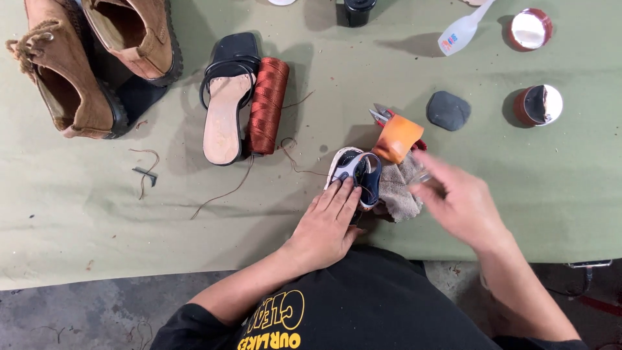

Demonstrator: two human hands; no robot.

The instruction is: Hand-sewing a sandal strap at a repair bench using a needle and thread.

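Two hands work one small navy-and-white shoe (355,175) on the green-covered desk (78,207): left hand (327,223) presses it flat-fingered, right hand (457,201), loosely curled and blurred, reaches the grey rag (396,191) beside it, seemingly mid-cleaning.

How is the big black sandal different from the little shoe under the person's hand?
The black sandal is long and lies apart from both hands; the little shoe is much shorter and sits under the left hand.
The sandal has a tan insole and black straps; the little shoe is white and dark blue.
Both rest on the green cloth.
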